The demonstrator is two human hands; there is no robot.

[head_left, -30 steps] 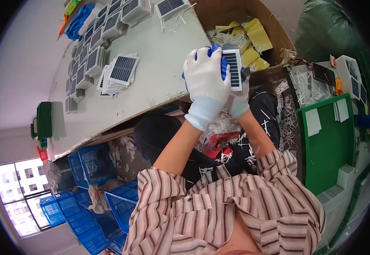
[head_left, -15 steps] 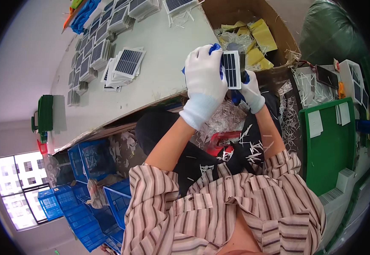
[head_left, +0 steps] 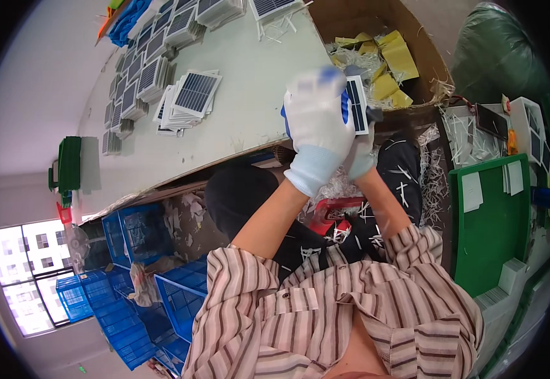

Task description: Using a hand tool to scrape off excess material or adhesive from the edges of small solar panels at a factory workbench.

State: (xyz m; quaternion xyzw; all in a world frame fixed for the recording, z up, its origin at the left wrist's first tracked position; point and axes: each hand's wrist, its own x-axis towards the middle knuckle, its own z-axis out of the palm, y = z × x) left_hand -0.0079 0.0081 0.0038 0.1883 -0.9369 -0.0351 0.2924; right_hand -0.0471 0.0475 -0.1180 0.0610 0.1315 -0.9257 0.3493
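Pale table [head_left: 253, 104], panel [head_left: 358, 104] beside it, long axis nearly fore-and-aft.

white gloves [head_left: 318, 120] with blue patches [head_left: 346, 107], pale cuffs [head_left: 313, 169]; brown-striped pale shirt [head_left: 376, 309]; black trousers [head_left: 240, 192].

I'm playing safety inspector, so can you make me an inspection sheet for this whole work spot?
Surface: flat pale grey-green tabletop, worn along its near edge.
Job's things: a small white-framed dark rectangular panel in hand; similar ones on the tabletop in a loose pile and neat stacks.
Clutter: thin white strips on the tabletop and on black trousers; yellow sheets in a brown cardboard box.
Hands: left hand, in a white-and-blue glove, holds the panel; right hand, also gloved, is mostly hidden, grip unclear.
Cables: nothing clearly seen.
Surroundings: blue plastic crates at left; green rectangular tray and big dark green bag at right.
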